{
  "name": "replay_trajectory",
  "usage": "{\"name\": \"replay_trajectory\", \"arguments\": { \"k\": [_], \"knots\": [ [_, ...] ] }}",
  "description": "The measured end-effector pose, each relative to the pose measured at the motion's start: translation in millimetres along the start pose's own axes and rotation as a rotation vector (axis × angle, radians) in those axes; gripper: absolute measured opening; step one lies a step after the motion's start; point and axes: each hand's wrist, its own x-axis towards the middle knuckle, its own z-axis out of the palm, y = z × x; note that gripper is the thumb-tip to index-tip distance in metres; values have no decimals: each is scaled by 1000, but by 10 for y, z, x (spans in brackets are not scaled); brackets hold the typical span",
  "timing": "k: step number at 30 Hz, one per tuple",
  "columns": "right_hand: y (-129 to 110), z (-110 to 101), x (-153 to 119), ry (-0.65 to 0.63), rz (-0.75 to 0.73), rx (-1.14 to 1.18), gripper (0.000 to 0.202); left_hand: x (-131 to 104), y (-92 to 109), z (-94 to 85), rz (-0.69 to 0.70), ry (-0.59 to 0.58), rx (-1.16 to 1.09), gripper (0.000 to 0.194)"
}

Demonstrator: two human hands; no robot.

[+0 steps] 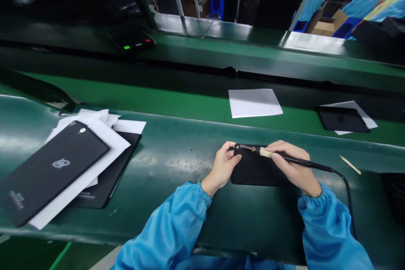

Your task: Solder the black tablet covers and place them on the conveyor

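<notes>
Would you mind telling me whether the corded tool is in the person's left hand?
No, the right hand grips the corded tool, while the left hand steadies the black tablet.

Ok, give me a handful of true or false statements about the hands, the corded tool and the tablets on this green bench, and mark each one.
1. The right hand holds a corded tool like a pen. True.
2. The tool's tip points at the near edge of the black tablet. False: it lies along the far edge, near the left corner.
3. The left hand grips the tablet's left end. True.
4. The stacked tablet at left lies directly on the bench. False: it rests on white sheets.
5. A thin pale stick lies right of the hands. True.
</notes>
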Motion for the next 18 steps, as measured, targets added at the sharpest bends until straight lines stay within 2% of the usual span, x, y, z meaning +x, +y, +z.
{"name": "replay_trajectory", "arguments": {
  "k": [4, 8, 12, 18],
  "knots": [
    [-55, -30, -20, 9, -26, -7, 12, 4, 5, 8, -8, 4, -19, 39],
    [-72, -16, -158, 149, -36, 13, 12, -3, 16, 14, -10, 14, -19, 39],
    [-17, 115, -302, 259, 21, -36, 10, -8, 18, 22, -11, 8, -10, 40],
    [26, 246, -355, 261, 94, -27, 8, -6, 33, 28, -14, 4, -13, 42]
  ]
}}
